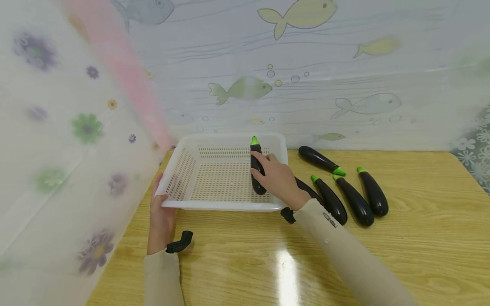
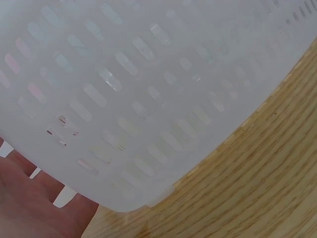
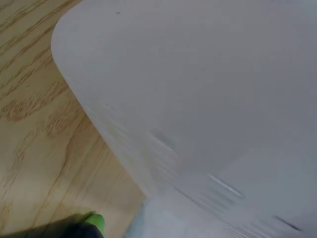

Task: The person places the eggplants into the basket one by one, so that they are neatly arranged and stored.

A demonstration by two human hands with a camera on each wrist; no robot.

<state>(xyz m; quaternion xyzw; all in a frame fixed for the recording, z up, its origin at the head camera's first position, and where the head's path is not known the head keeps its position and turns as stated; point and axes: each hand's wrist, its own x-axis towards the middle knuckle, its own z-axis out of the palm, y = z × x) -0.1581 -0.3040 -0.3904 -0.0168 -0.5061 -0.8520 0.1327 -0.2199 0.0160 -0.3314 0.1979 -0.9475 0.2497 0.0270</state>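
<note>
Right hand (image 1: 277,176) round eggplant (image 1: 255,164); head view only

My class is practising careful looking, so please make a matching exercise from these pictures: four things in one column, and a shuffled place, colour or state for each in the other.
Things
1. Left hand
2. Right hand
3. Basket
4. Table

Descriptions
A. White, with rows of slots
B. Gripping a dark eggplant with a green top
C. Yellowish-brown, with a wood grain
D. At the near left corner of the white container

Right pairs: 1-D, 2-B, 3-A, 4-C
</note>
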